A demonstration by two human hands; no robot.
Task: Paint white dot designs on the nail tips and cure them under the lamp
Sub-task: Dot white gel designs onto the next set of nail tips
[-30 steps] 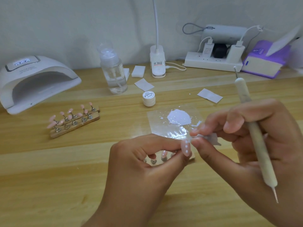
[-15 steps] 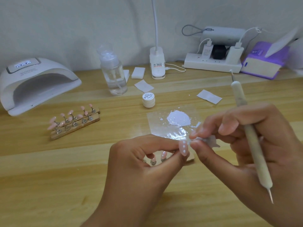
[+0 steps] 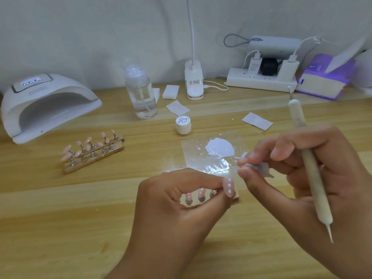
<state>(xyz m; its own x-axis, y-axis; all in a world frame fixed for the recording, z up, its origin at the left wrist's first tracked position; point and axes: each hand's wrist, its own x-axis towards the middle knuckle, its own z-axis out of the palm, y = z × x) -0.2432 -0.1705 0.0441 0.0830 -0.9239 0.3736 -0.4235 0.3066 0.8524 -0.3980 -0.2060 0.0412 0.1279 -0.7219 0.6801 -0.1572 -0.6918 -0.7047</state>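
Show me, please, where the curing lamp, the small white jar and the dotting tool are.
curing lamp (image 3: 70, 88): head view, on its white top shell.
small white jar (image 3: 183, 124): head view, at the lid's front edge.
dotting tool (image 3: 315, 184): head view, midway along its pale handle.

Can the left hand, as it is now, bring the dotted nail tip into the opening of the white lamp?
Probably yes. The left hand pinches the dotted nail tip, and the lamp opens toward it. Only the wooden stand of pink tips lies near that path.
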